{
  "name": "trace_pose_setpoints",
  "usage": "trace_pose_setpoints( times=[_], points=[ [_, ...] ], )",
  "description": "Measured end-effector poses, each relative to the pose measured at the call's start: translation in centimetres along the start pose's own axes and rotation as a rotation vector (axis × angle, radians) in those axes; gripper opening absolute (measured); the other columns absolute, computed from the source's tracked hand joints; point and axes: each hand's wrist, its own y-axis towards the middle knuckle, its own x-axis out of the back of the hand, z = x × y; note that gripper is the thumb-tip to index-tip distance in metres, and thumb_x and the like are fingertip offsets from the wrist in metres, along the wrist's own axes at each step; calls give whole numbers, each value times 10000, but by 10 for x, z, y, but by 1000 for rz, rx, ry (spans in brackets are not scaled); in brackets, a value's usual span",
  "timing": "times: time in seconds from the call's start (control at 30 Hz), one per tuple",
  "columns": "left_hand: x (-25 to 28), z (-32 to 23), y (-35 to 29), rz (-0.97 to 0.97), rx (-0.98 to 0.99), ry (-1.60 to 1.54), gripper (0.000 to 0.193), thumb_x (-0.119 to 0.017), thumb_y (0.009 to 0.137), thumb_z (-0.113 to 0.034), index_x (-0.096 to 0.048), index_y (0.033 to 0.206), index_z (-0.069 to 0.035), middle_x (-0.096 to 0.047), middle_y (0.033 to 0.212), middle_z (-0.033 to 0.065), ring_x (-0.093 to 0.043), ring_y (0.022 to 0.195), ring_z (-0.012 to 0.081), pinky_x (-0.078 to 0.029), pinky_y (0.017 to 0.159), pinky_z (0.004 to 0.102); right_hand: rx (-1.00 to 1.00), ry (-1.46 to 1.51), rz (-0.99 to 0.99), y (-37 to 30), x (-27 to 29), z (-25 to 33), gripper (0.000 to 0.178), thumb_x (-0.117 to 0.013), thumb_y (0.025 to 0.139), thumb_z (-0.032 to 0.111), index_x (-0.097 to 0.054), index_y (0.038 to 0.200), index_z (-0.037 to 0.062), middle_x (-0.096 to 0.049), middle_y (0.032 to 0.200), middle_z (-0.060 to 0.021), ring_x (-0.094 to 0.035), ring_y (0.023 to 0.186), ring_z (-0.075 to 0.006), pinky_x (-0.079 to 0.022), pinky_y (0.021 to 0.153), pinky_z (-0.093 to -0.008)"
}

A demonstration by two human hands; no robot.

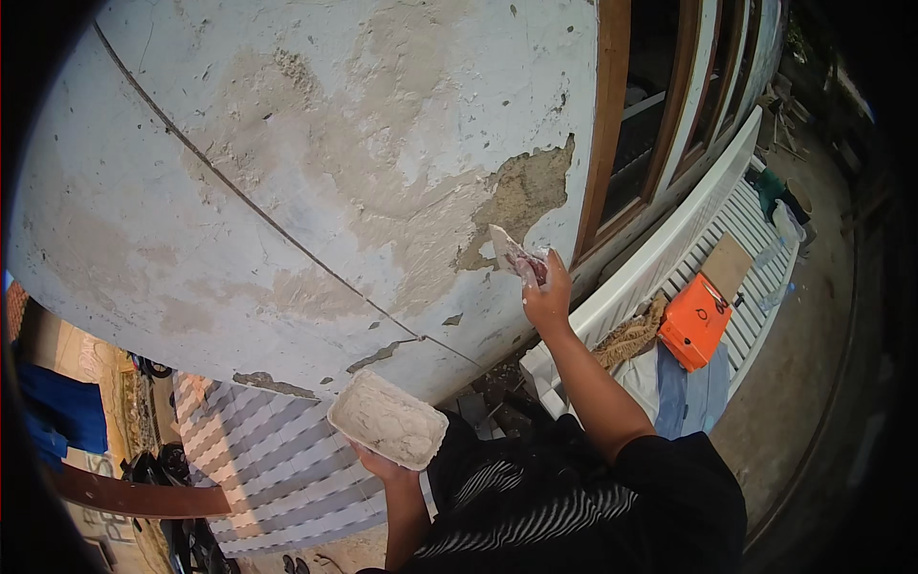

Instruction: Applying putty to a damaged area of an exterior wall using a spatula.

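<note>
My right hand [545, 292] is closed round a plaster-smeared putty knife [504, 251], its pale blade against or close to the wall [316, 172]. Around the blade lies a bare patch of rough, sandy-brown render [526, 196] where the paint has come away. Lower down, my left hand [385, 466] supports a rectangular tub [387, 421] from beneath, its fingers mostly hidden under it. Whitish filler paste coats the inside of the tub. Beige smears of filler cover much of the wall to the left of the blade.
A dark cable [239, 206] runs diagonally across the wall. Brown-framed windows [612, 153] stand to the right. Beyond my right arm, a white slatted bench [755, 230] carries an orange bag [695, 323] and cloths. Striped tiles [277, 469] spread at lower left.
</note>
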Motion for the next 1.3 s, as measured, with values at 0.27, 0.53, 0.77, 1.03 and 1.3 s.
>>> trace_pose_setpoints(
  times=[0.27, 0.53, 0.77, 1.03, 1.3],
  points=[
    [4, -3, 2, -34, 5, -12, 602, -337, 979, -534, -357, 1450, -159, -426, 1450, 87, -466, 1272, 349, -410, 1019, 553, 265, -73, 352, -57, -37, -29, 310, -668, 778, 47, -610, 1067, -51, -619, 1023, -236, -567, 969, -429, -474, 850, -452],
    [1, -1, 2, -99, -13, -1, 611, -330, 977, -550, -355, 1450, -164, -425, 1450, 87, -468, 1271, 350, -417, 1014, 553, 316, -33, 415, -44, -68, -39, 332, -667, 747, 24, -641, 1077, 0, -634, 1033, -197, -571, 1001, -395, -453, 893, -470],
    [3, -3, 2, -32, -9, 2, 624, -315, 975, -566, -344, 1457, -171, -404, 1467, 89, -448, 1290, 352, -400, 1028, 557, 638, -317, 252, -69, -55, -19, 400, -714, 640, 42, -677, 1036, 85, -585, 1032, -121, -538, 948, -348, -418, 775, -470],
    [15, -3, 1, -109, -16, -30, 623, -323, 970, -572, -344, 1460, -187, -400, 1472, 86, -442, 1294, 362, -389, 1027, 579, 506, -361, 455, -110, -108, -39, 414, -718, 643, 50, -674, 1052, 89, -551, 1068, -194, -499, 1032, -418, -412, 863, -524],
    [10, 2, 3, -176, 2, 14, 625, -333, 964, -576, -357, 1453, -187, -418, 1456, 87, -452, 1284, 361, -392, 1027, 574, 528, -313, 530, -102, -83, -37, 414, -719, 658, 51, -670, 1067, 89, -550, 1055, -185, -511, 1012, -412, -432, 863, -508]
  ],
)
